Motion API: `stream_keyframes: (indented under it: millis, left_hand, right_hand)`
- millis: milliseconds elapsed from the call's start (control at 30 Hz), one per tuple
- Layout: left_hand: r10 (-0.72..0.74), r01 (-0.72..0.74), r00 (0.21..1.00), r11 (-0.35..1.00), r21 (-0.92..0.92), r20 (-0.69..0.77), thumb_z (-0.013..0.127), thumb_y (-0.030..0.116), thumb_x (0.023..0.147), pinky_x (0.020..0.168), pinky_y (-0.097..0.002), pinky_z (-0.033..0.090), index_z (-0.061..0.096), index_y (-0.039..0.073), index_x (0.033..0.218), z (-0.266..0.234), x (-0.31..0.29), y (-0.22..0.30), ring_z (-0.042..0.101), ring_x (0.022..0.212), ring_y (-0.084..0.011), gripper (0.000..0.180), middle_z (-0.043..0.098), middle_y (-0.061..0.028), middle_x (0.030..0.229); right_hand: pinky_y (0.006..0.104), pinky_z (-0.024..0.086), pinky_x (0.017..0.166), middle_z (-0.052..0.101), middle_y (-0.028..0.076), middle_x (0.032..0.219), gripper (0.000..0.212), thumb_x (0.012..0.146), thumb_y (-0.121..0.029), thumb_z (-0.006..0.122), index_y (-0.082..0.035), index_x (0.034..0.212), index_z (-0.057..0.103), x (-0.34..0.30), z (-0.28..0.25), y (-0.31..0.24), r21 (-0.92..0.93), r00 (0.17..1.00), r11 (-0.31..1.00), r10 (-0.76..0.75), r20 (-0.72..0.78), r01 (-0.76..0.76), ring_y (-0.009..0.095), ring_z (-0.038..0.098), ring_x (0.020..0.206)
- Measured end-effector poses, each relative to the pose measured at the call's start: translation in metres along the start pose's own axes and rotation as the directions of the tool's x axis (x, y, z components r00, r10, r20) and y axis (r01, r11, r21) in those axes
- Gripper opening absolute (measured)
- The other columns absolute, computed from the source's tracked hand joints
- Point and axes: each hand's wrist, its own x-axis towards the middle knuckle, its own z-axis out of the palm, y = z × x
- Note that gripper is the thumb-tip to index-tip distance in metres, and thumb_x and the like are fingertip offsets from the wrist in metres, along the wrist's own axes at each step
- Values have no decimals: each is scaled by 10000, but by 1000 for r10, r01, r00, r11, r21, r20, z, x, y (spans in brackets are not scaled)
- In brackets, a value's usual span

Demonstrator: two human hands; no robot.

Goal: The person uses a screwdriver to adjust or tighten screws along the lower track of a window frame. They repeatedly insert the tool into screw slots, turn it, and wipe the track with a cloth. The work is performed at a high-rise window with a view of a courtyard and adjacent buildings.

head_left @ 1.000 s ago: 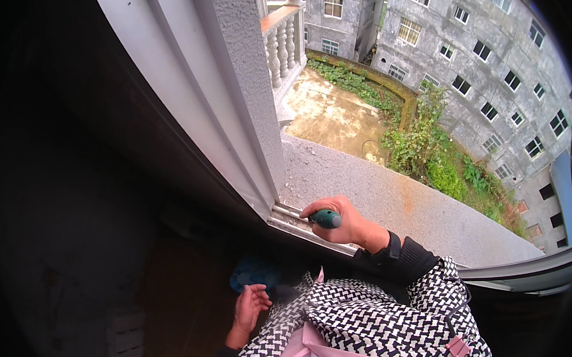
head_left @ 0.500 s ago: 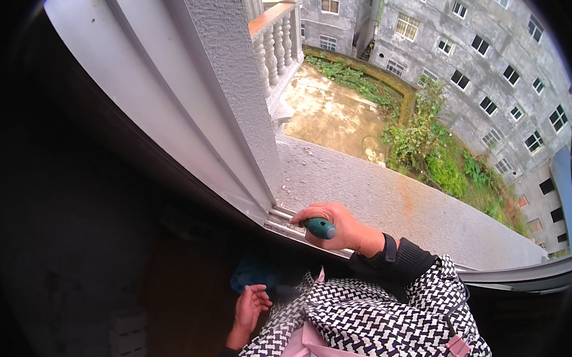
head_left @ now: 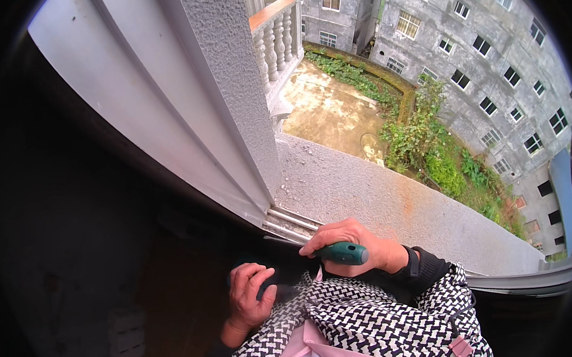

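Observation:
My right hand (head_left: pixel 360 242) is closed around a tool by its green handle (head_left: pixel 345 253). The handle has a rounded grey end with a small hole, and its working end is hidden by my fingers. This hand is just on the near side of the window track (head_left: pixel 295 224), a silver sliding channel with dirt in it. Lower left, in shadow, my left hand (head_left: pixel 248 297) has its fingers curled round something dark that I cannot make out.
A white window frame (head_left: pixel 145 89) rises at the left, beside a rough grey wall (head_left: pixel 228 65). Outside the track runs a rough ledge (head_left: pixel 377 193) with loose grit. Beyond and below lie a balustrade (head_left: pixel 279 43), a yard (head_left: pixel 334 105) and a grey building (head_left: pixel 461 59).
My right hand has drawn back from the track toward me with the green-handled tool. My left hand has come up, its fingers now curled; the blue thing beside it is no longer plainly visible.

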Motion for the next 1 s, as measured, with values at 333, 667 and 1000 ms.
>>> stream_keyframes:
  millis: [333, 667, 1000]
  left_hand:
    - [-278, 325, 939, 910, -258, 200, 683, 134, 972, 537, -402, 504, 685, 30, 1028, 9, -15, 17, 680, 649, -380, 119, 665, -178, 752]
    - [-527, 585, 806, 778, -228, 271, 692, 148, 995, 608, -289, 525, 751, 25, 1055, -11, -85, 26, 692, 683, -113, 150, 735, -111, 796]
    - [-566, 618, 785, 739, -269, 251, 700, 142, 966, 579, -352, 525, 719, 40, 1060, -10, -84, 30, 706, 639, -294, 140, 690, -164, 765]
  right_hand:
    - [411, 574, 760, 654, 107, 1047, 444, 843, -86, 659, -210, 1267, 702, 11, -1, 66, -557, 983, 815, 183, -18, -162, 323, 682, 921]
    - [469, 566, 727, 591, 158, 997, 366, 844, -114, 629, -232, 1170, 748, 43, 9, 91, -711, 937, 702, 269, 221, -34, 372, 670, 919]
    - [433, 578, 749, 619, 130, 1109, 337, 917, -156, 595, -188, 1227, 722, 28, 15, 84, -630, 971, 774, 98, 218, 63, 333, 657, 968]
